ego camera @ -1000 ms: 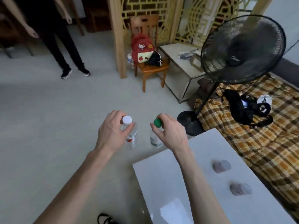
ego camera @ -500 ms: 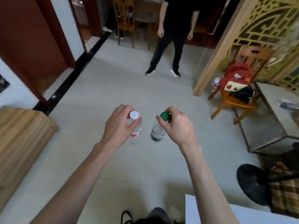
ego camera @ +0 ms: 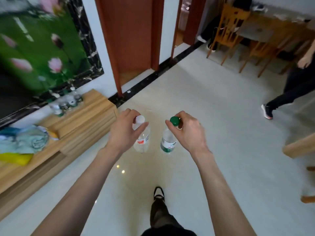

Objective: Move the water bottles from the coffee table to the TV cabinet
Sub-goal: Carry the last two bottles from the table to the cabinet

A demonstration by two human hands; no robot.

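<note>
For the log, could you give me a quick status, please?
Left hand holds white-capped bottle; right hand holds green-capped bottle. TV cabinet ahead-left.

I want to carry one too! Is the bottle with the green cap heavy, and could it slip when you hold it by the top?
The green-capped bottle hangs from just the right hand's fingertips at its cap, so it is probably fairly light. It looks like clear thin plastic, so likely squashy, not breakable. Held only by the top, it may swing while walking.
</note>
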